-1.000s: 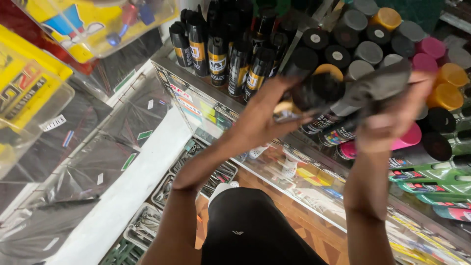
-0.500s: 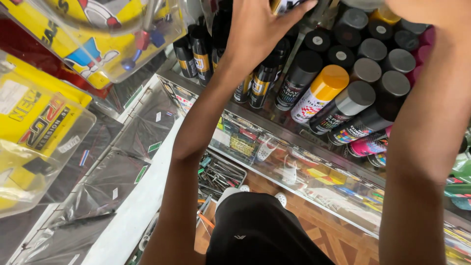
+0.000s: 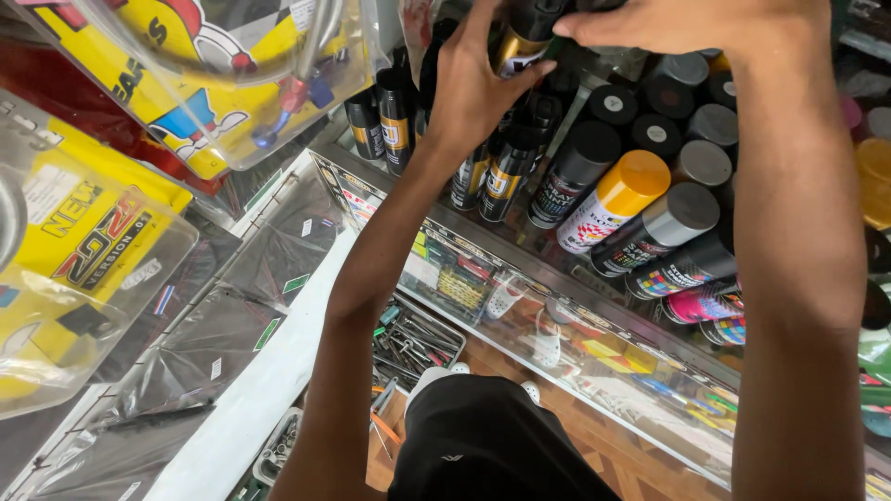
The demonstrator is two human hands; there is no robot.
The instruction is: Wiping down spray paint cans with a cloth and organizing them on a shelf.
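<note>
At the top centre of the frame, your left hand (image 3: 473,88) wraps the black-and-gold spray can (image 3: 520,37), its long axis tilted upward. Your right hand (image 3: 687,23) curls over its cap from the right, equally near.

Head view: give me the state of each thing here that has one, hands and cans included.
Left hand: grip closed around a black spray can with a gold label, lifted above the shelf.
Right hand: laid over the can tops at the picture's top edge; its grip is hidden.
Yellow-capped white spray can: capped, on the shelf.
Grey-capped spray can: capped, on the shelf.
Glass counter: closed, goods inside.
</note>
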